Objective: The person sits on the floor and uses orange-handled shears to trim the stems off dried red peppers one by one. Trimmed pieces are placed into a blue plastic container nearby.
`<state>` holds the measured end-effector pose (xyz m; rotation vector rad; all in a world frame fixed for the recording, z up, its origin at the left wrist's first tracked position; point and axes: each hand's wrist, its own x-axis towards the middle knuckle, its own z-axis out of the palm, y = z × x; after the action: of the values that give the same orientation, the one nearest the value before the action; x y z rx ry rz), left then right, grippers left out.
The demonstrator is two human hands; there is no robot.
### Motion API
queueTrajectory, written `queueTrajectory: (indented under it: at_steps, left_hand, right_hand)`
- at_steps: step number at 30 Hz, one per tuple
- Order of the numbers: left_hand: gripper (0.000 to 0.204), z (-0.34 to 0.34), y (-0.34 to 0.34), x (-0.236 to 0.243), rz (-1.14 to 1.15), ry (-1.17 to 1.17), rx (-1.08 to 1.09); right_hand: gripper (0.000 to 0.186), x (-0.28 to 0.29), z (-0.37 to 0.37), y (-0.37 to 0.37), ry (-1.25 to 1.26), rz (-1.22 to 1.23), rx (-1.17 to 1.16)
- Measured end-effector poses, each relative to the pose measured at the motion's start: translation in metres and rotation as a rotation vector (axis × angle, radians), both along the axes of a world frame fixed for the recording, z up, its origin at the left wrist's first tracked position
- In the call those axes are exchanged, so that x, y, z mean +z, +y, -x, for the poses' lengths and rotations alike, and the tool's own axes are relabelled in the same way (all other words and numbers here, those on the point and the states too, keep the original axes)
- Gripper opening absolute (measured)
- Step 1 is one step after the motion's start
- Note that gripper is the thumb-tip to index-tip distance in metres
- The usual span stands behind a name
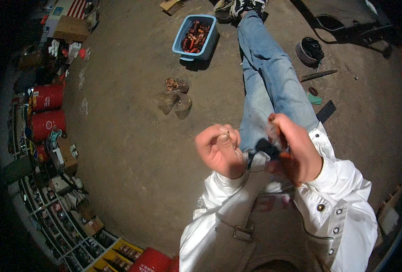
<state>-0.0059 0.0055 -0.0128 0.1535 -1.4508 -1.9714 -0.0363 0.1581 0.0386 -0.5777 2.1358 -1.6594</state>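
Observation:
My left hand (pixel 221 149) is raised above my lap with its fingers pinched. A thin, dark, wire-like strand (pixel 229 135) shows at the fingertips. To its right, my right hand (pixel 301 152) is closed and smeared by motion. It grips a dark tool with orange-red parts (pixel 284 155); its exact kind is lost in the blur. A faint thin line curves over my jeans (pixel 269 68) near the right hand. Beyond my left hand, several short cylindrical pieces (pixel 176 97), one with coppery strands, lie on the floor.
A blue plastic bin (pixel 181 53) holds reddish-brown coppery scraps. Beyond my right leg are a dark bucket (pixel 310 51), a rod (pixel 319 75), a green scrap (pixel 314 98) and a black flat rectangular object (pixel 326 111). Red drums (pixel 48 125) and cluttered shelves line the left.

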Motion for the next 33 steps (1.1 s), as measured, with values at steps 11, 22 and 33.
queueTrajectory:
  at_steps: [11, 22, 33]
  left_hand:
    - [0.043, -0.004, -0.005, 0.005, 0.231, -0.119, 0.086]
    - [0.042, -0.006, 0.003, 0.004, 0.157, -0.184, 0.208]
    - [0.04, -0.01, -0.008, 0.003, 0.153, -0.19, 0.087]
  right_hand:
    - [0.063, -0.003, -0.008, -0.006, 0.169, -0.141, 0.051]
    - [0.064, -0.003, -0.014, -0.012, 0.172, -0.193, -0.017]
    - [0.06, -0.005, -0.016, -0.015, 0.139, -0.18, -0.049]
